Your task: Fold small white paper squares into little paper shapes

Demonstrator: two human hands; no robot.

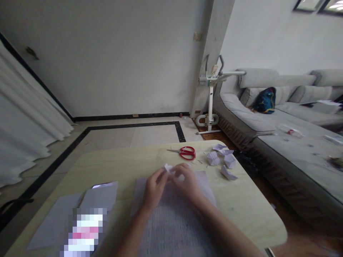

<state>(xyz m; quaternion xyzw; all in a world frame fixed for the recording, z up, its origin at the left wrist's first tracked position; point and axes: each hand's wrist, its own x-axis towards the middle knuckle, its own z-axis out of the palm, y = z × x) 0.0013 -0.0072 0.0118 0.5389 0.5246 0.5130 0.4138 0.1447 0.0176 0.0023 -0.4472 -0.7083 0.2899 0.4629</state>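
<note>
Both my hands meet over the middle of a light wooden table (249, 210). My left hand (154, 189) and my right hand (187, 182) pinch a small folded piece of white paper (169, 169) between their fingertips. Under my forearms lies a large sheet of lined paper (174, 221). Several finished folded paper shapes (223, 160) lie to the right of my hands, apart from them. Red-handled scissors (186, 152) rest at the table's far edge.
More sheets of paper (100, 196) lie at the left, next to a blurred-out object (84, 232). A grey sofa (281, 128) with a blue bag (265, 100) stands at the right. An exercise machine (211, 96) stands by the wall. A curtain (24, 117) hangs at the left.
</note>
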